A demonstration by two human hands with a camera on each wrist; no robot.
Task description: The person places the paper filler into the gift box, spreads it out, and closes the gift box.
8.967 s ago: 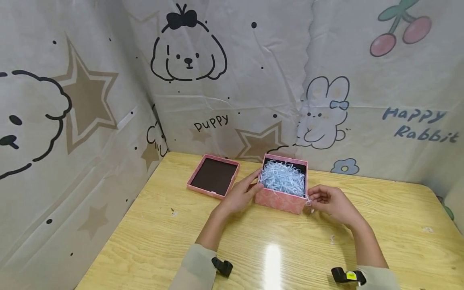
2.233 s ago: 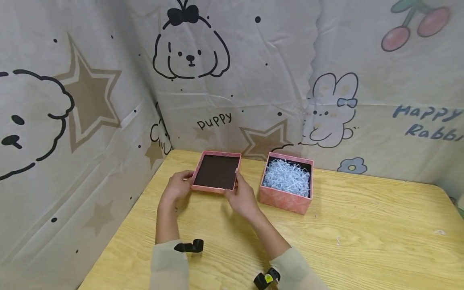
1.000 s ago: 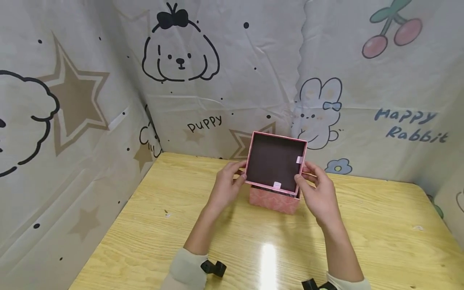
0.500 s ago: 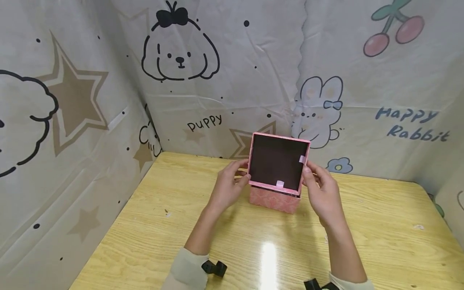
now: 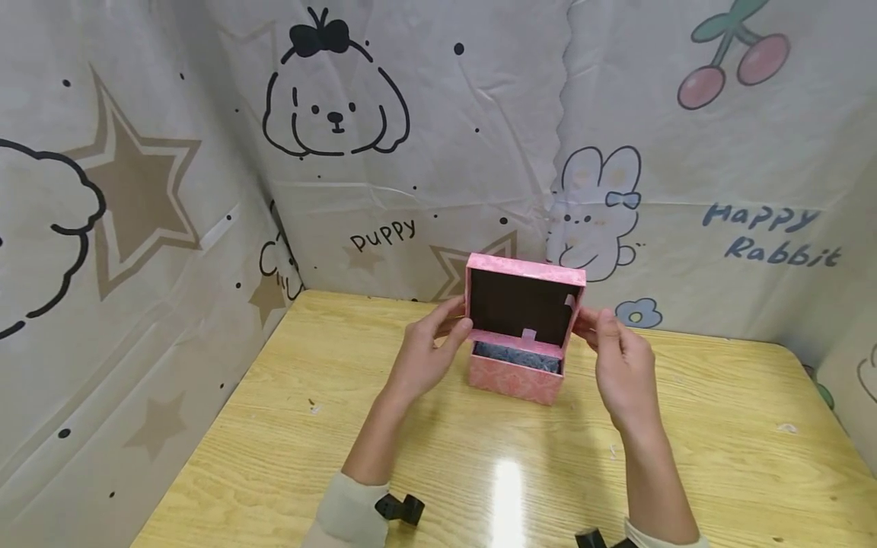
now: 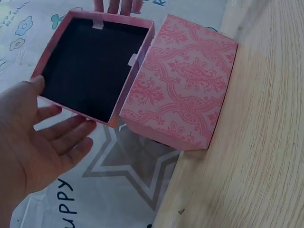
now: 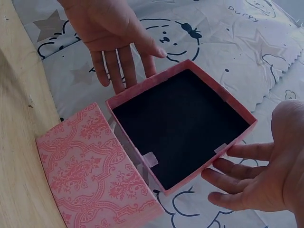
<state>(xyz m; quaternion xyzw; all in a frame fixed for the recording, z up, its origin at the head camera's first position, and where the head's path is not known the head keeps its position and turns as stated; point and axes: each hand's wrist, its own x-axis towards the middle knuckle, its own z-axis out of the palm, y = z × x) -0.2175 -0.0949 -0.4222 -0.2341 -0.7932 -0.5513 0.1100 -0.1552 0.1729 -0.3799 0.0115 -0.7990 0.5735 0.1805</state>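
Observation:
A pink patterned box stands on the table, blue-white shredded paper showing in shadow inside it. Above its back part the matching box lid is held tilted up, dark inside facing the person, its lower edge close over the box. My left hand pinches the lid's left side, thumb at the front rim and fingers along the outer wall. On the other side, my right hand touches the lid's outer wall with fairly straight fingers, its thumb raised away from the rim.
Small paper scraps lie scattered on the wooden table. A printed cloth hangs close behind the box and along the left. Each wrist wears a black camera.
The lid came from the left of the box to above it. Over the last half second its top tipped toward me, showing its pink outer side, and the right thumb came off the rim.

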